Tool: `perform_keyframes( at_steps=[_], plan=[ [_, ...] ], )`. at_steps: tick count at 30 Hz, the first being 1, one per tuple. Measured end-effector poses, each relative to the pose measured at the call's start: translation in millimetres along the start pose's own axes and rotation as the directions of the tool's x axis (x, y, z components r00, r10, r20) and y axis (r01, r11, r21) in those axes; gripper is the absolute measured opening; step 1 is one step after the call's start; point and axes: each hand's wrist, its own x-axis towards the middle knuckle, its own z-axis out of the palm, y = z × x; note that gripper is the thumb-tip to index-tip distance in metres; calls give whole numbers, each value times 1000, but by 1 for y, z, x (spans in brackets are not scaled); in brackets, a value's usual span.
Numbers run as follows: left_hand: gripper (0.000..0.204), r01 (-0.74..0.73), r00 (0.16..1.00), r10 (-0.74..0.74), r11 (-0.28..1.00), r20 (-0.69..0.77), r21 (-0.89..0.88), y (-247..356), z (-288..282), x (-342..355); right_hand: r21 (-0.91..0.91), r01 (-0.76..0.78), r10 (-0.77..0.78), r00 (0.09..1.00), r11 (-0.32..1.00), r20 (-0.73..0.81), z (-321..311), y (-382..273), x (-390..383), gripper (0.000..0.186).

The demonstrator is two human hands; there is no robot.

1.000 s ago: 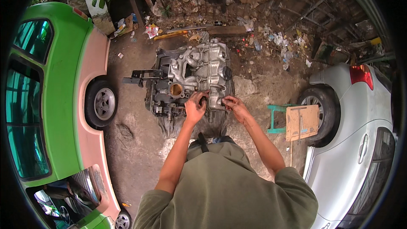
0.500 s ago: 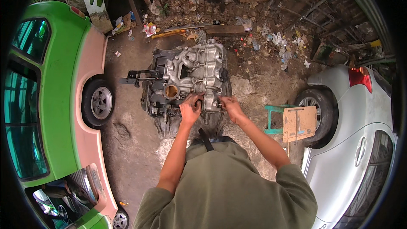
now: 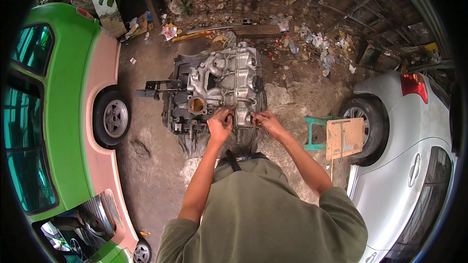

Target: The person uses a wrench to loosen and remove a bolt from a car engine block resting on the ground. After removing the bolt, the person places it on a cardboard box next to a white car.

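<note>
A car engine (image 3: 225, 85) sits on the ground in front of me, with a silver valve cover (image 3: 245, 68) running along its right part. My left hand (image 3: 221, 123) is at the near left edge of this cover, its fingers curled together against the engine. At the cover's near right corner, the fingertips of my right hand (image 3: 267, 122) are pinched close together. Whatever either hand grips is too small or hidden to make out. Left of the cover lies a cast intake manifold (image 3: 197, 83) with a round brownish opening (image 3: 197, 105) close to my left hand.
A green and pink vehicle (image 3: 92, 83) stands to the left, and a silver car (image 3: 390, 185) to the right. Beside the silver car's wheel is a green stool (image 3: 316, 134) with a wooden board (image 3: 345, 138) against it. Litter (image 3: 319, 43) and a wooden beam (image 3: 257, 30) lie beyond the engine.
My right hand has shifted very slightly at the valve cover's corner, its fingers now more drawn together. My left hand stays in about the same place.
</note>
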Motion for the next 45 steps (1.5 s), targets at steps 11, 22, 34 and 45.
perform_keyframes(
  at_steps=[11, 22, 34, 45],
  plan=[
    [9, -114, 982, 121, 992, -147, 56, -2, 6, 2, 240, 17, 43, 970, 971, -241, 6, 43, 16, 38],
    [9, -78, 981, 100, 988, -165, 133, -8, 9, 2, 436, 162, 2, 936, 885, -353, 22, 38, 11, 30],
    [12, -48, 989, 62, 993, -132, 107, -12, 5, 3, 328, 57, 5, 983, 943, -184, 3, 36, 9, 24],
    [12, -59, 993, 66, 996, -98, 67, -16, 3, 1, 480, 149, -50, 976, 864, -214, 4, 45, 6, 27]
  ],
)
